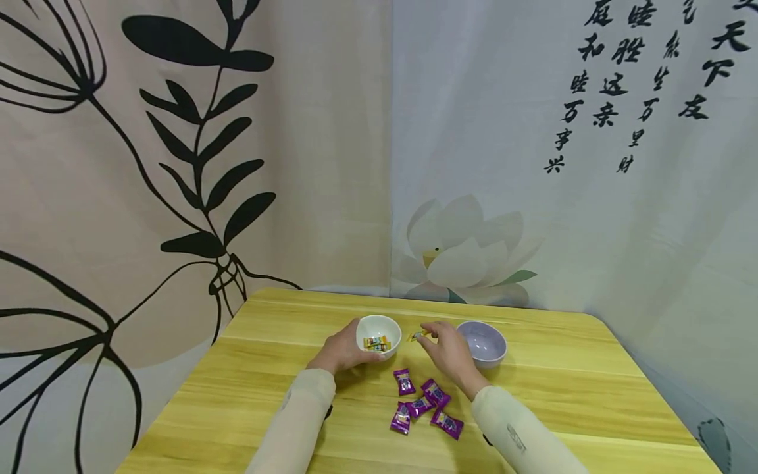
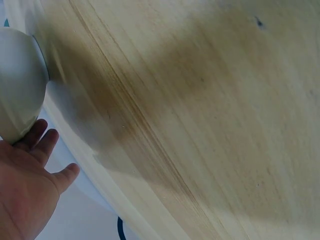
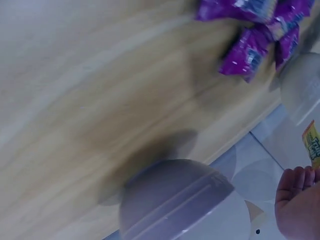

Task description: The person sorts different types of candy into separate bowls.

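My left hand holds a white bowl by its left side, the thumb near the front rim. Several small yellow-wrapped candies lie inside that bowl. In the left wrist view, the fingers of my left hand reach along the outside of the white bowl. Between the bowls, my right hand pinches one yellow-wrapped candy at its fingertips, right of the white bowl's rim. The right wrist view shows this yellow candy sticking out beyond the curled fingers.
A lilac bowl stands just right of my right hand. Several purple-wrapped candies lie loosely grouped on the wooden table, nearer to me than the bowls. Behind the table hangs a printed curtain.
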{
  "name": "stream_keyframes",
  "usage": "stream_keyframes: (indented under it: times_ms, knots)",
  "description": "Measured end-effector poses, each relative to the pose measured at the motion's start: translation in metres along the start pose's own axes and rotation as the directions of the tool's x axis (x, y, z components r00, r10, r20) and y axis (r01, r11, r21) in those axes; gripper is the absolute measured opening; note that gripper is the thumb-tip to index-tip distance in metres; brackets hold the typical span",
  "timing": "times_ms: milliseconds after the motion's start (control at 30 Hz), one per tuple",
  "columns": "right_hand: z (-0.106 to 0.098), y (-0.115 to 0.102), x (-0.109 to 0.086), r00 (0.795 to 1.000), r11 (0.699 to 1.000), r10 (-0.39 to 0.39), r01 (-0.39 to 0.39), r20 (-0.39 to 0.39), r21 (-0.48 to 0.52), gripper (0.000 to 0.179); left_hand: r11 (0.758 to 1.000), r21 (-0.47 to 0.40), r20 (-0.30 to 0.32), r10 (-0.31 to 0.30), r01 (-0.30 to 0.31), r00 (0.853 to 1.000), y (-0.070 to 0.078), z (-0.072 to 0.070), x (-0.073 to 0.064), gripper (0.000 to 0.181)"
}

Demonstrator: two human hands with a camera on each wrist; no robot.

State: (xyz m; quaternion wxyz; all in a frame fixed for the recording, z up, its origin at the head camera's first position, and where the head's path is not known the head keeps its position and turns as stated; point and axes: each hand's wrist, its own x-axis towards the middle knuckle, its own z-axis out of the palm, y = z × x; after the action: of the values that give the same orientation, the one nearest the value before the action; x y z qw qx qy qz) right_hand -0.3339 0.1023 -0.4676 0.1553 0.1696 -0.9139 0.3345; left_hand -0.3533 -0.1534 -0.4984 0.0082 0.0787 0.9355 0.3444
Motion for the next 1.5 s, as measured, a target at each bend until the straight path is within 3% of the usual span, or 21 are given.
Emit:
stream_keyframes:
  times_ms: [433, 800, 1133, 1500]
  knots:
    - [0.013, -0.024, 0.028, 0.999, 0.998, -0.002, 0.004, -0.033, 0.058, 0.031, 1.000, 0.007, 0.015, 0.024, -0.024, 1.000, 0.005, 0.001, 0.001, 0.095]
    - [0.031, -0.040, 0.040, 0.999, 0.994, -0.020, 0.025, -0.049, 0.105, 0.031, 0.999, -0.001, 0.027, 0.034, -0.034, 0.999, 0.010, 0.008, 0.005, 0.088]
    - [0.037, -0.035, 0.039, 0.998, 0.995, 0.032, -0.036, 0.050, 0.090, 0.035, 0.999, -0.013, 0.010, 0.043, -0.043, 0.999, 0.010, 0.009, 0.003, 0.086]
    - [0.027, -0.029, 0.041, 0.999, 0.998, 0.033, -0.035, 0.039, 0.049, 0.037, 1.000, -0.013, 0.007, -0.013, 0.013, 1.000, 0.003, -0.001, -0.002, 0.098]
